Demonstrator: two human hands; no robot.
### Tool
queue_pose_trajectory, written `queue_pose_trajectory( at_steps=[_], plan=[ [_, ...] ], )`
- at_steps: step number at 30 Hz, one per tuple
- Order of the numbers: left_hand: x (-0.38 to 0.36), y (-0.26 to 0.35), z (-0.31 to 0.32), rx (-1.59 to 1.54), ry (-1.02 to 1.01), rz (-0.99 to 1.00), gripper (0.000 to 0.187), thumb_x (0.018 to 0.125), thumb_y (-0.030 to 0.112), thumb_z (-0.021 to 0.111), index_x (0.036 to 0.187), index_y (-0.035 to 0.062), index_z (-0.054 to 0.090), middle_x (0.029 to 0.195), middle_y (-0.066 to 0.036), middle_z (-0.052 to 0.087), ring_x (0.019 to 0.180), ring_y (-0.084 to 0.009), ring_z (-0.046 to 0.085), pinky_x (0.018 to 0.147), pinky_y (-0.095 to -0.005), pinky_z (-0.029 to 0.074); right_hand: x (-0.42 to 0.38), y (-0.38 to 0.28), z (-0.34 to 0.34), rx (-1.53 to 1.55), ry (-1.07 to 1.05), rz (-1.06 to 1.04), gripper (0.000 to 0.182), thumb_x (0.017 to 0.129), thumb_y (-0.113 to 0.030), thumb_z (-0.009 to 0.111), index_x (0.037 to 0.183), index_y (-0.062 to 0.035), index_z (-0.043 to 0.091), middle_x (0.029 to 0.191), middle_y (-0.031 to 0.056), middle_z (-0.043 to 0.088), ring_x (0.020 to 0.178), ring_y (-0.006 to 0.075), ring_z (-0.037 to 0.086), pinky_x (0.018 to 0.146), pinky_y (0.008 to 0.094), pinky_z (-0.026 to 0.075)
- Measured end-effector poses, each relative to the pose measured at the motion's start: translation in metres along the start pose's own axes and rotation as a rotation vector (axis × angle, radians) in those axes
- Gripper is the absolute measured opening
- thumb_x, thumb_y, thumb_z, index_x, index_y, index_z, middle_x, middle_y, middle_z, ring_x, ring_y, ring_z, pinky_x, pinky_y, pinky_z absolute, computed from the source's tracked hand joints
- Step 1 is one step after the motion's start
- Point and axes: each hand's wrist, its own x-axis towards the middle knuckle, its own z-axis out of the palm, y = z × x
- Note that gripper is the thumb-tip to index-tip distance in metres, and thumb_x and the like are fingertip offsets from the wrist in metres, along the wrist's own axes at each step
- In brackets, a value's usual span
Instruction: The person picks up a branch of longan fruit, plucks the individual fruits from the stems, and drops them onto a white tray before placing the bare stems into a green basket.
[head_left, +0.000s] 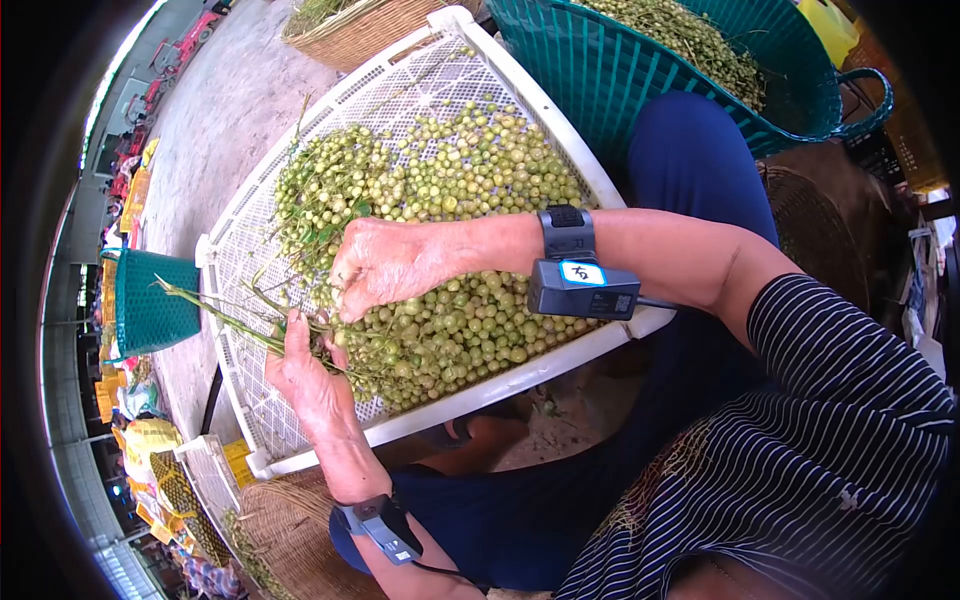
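My left hand (312,382) is closed round a bunch of green stems (235,322), whose cut ends stick out to the left past my thumb. My right hand (385,265) is just above and to the right, fingers curled down at the fruit on that bunch; its fingertips are hidden, so what it pinches cannot be made out. Both hands are over a white plastic mesh tray (520,385). Loose small round green fruits (480,330) cover much of it, with fruits still on stems (325,185) heaped at its upper left.
A green woven basket (570,70) with more small green fruits stands at the upper right. Another green basket (155,303) is on the left, on the concrete floor (235,110). Wicker baskets (370,35) lie beyond the tray and at lower left. My knee (695,150) is against the tray's right side.
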Motion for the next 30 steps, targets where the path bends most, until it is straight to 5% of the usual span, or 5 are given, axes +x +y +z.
queue_pose_trajectory(
  at_steps=[7, 10, 12, 16, 30],
  plan=[
    [0.01, 0.001, -0.007, -0.043, 0.079, -0.052, 0.011, 0.083, 0.009, 0.058, 0.088, 0.0004, 0.055, 0.071, -0.007, 0.056, 0.048, -0.0126, 0.047, 0.037, -0.0216, 0.034, -0.004, -0.012, -0.028, 0.359, 0.328, 0.532, 0.017, 0.065, -0.008, 0.064, 0.051, -0.0055, 0.055, 0.047, 0.0006, 0.045, 0.043, 0.0074, 0.04, 0.041, 0.03, 0.034],
    [0.011, 0.001, -0.008, -0.046, 0.08, -0.044, 0.01, 0.083, 0.009, 0.057, 0.089, 0.0004, 0.054, 0.069, -0.007, 0.056, 0.048, -0.0126, 0.048, 0.037, -0.0215, 0.034, 0.002, -0.006, -0.034, -0.327, 0.197, 0.302, 0.012, 0.064, -0.011, 0.063, 0.055, -0.006, 0.057, 0.046, 0.0028, 0.046, 0.042, 0.0126, 0.046, 0.042, 0.032, 0.038],
    [0.012, -0.002, -0.008, -0.032, 0.086, -0.036, 0.01, 0.083, 0.008, 0.057, 0.089, 0.0006, 0.054, 0.068, -0.007, 0.056, 0.047, -0.0125, 0.049, 0.037, -0.0214, 0.034, 0.005, -0.028, -0.015, -0.587, 0.649, -0.191, 0.016, 0.065, -0.019, 0.064, 0.062, -0.0044, 0.059, 0.048, 0.0081, 0.052, 0.044, 0.0223, 0.053, 0.044, 0.0366, 0.043],
    [0.008, -0.005, -0.001, 0.021, 0.019, 0.055, 0.008, 0.083, 0.008, 0.058, 0.086, 0.0014, 0.054, 0.066, -0.006, 0.055, 0.045, -0.012, 0.048, 0.035, -0.0208, 0.034, -0.011, -0.055, 0.006, -0.513, 0.134, 0.105, 0.024, 0.069, -0.026, 0.063, 0.064, -0.0028, 0.057, 0.057, 0.0171, 0.056, 0.056, 0.0338, 0.059, 0.053, 0.0444, 0.046],
    [-0.007, 0.004, 0.01, 0.036, -0.073, 0.04, 0.014, 0.083, 0.012, 0.061, 0.091, 0.0022, 0.055, 0.072, -0.003, 0.056, 0.051, -0.0089, 0.047, 0.037, -0.0205, 0.033, -0.007, -0.011, 0.003, -0.019, 0.192, -0.047, 0.013, 0.064, -0.008, 0.059, 0.056, 0.0016, 0.056, 0.048, 0.013, 0.047, 0.044, 0.0191, 0.045, 0.045, 0.0336, 0.036]
  ],
)
